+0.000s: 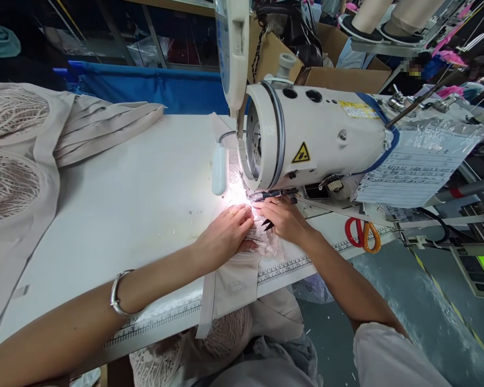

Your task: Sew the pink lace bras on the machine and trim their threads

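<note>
Pale pink lace fabric (270, 244) lies under the lit needle area of a white sewing machine (326, 134) and runs down over the table's front edge. My left hand (228, 234) presses on the lace with its fingers together, just left of the needle. On the right, my right hand (282, 219) has its fingertips on the lace close to the presser foot. A dark pointed tip (268, 224), like the blades of thread snips, sticks out beneath my right hand; the rest is hidden. Glare blurs the fabric at the needle.
Scissors (363, 235) with red and orange handles lie at the table's right front edge. More beige lace garments (44, 140) spread over the left. A measuring tape (282, 271) runs along the front edge. Cardboard boxes (342, 78) stand behind the machine.
</note>
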{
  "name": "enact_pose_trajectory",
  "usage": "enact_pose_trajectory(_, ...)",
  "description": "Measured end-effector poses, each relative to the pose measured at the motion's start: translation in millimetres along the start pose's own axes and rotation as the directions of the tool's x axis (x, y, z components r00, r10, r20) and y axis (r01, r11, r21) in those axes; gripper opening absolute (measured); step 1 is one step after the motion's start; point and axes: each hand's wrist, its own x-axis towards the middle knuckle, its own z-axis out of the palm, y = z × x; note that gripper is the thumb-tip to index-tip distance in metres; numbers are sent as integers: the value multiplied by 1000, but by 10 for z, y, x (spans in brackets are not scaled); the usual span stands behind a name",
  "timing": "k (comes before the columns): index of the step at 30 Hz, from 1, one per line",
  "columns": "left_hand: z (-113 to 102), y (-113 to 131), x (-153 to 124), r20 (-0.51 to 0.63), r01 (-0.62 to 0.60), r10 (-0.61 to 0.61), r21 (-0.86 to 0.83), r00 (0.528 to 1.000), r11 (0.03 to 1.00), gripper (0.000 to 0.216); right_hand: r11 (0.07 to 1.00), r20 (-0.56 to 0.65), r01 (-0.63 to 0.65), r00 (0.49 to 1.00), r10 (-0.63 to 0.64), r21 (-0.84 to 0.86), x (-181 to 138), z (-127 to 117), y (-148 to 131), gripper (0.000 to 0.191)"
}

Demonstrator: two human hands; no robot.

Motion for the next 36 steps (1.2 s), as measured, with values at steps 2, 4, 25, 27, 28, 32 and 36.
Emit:
enact_pose_trajectory(2, -4, 0, -2, -11, -2, 1, -17, 1000, 1000, 33, 1000, 19, -17, 1000, 17, 1, -1, -2, 0, 26)
enact_pose_trajectory(4, 0, -9, -4, -23, 0, -1, -35, 1000, 999, 33, 999, 32, -41, 999, 41, -1, -4, 1, 0, 27)
enact_pose_trajectory(25, 26, -60, 9, 7, -10, 9, 133, 1000, 991, 42, 993, -31, 48, 998, -51, -107, 20, -20, -45, 22)
enact_pose_trajectory(27, 22, -56, 13, 12, -8, 6, 135, 1000, 991, 41, 994, -36, 45, 998, -49, -100, 27, -15, -57, 23)
enact_pose_trajectory(28, 21, -55, 14, 12, -8, 6, 136, 1000, 991, 41, 995, -39, 42, 998, -45, -92, 31, -13, -62, 23)
enact_pose_trajectory(32, 21, -54, 11, 1, -9, 9, 137, 1000, 991, 43, 999, -20, 25, 999, -26, -20, 42, -12, -66, 27)
enact_pose_trajectory(36, 27, -57, 9, 0, -12, 12, 131, 1000, 991, 45, 991, -10, -60, 998, 61, 124, 38, -5, -77, 31)
